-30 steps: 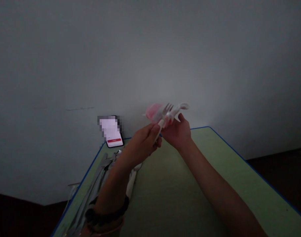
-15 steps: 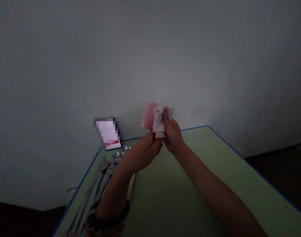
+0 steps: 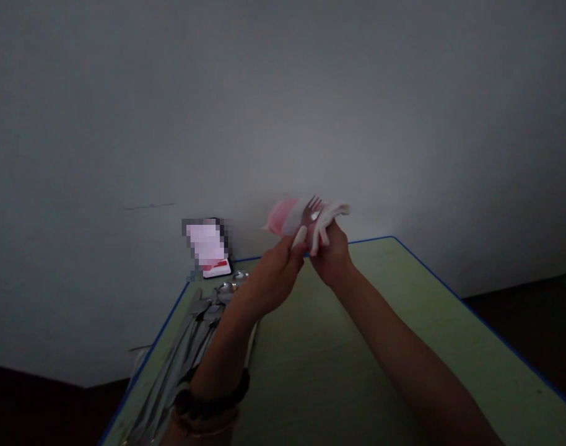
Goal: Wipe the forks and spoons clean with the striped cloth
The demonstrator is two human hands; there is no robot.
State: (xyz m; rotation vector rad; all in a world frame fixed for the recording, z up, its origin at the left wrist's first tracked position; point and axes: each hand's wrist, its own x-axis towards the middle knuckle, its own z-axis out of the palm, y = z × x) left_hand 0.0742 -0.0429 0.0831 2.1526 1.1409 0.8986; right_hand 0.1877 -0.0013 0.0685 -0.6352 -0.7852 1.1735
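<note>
My left hand (image 3: 276,272) grips the white handle of a metal fork (image 3: 312,214), whose tines point up and away from me. My right hand (image 3: 333,255) holds a crumpled pink-and-white cloth (image 3: 283,218) around the fork's neck. A white fold of it reaches to the right, while the pink part bunches behind the tines. The two hands nearly meet beneath the fork, and the fork's lower handle is partly hidden by my fingers.
A green table (image 3: 357,359) with a blue edge stands against a pale wall (image 3: 357,111). Along its left side lie metal spoons (image 3: 227,291) and long cutlery (image 3: 176,365). A phone (image 3: 208,248) with a blurred screen leans at the back left.
The cloth bunched over the fork half a second ago has been drawn aside, and the tines now show. Both hands have shifted slightly apart.
</note>
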